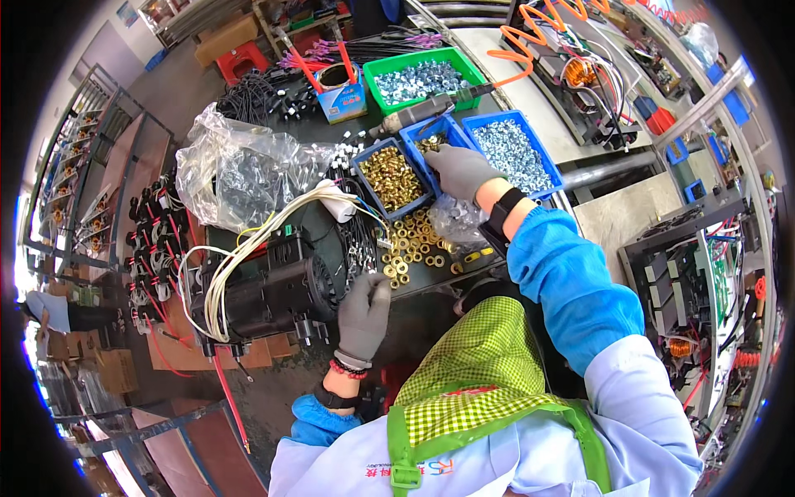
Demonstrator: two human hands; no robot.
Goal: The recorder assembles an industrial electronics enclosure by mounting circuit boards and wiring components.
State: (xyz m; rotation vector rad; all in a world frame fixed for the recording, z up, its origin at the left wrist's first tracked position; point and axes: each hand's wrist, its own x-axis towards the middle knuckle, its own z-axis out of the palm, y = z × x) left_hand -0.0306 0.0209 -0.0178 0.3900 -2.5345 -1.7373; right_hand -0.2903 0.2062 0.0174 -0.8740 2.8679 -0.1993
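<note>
My right hand [465, 171], in a grey glove, reaches into a blue bin [451, 132] of brass-coloured fasteners. Its fingers curl down at the small pile, and whatever they pinch is hidden. Close to the bench's near edge is my left hand [363, 321], also gloved, with thumb and fingers drawn together. What it holds, if anything, cannot be made out. Just beyond it lie loose brass washers [402, 248] and a bundle of black cables [358, 248] with metal ends. To its left stands a black motor-like unit [269, 290] with cream wires [240, 248].
Blue bins hold brass nuts [391, 178] and silver fasteners [515, 157]; a green bin [418, 79] holds more silver parts. A power driver [426, 114] on an orange coiled hose [517, 54] lies across the bins. Clear plastic bags [240, 170] cover the left of the bench.
</note>
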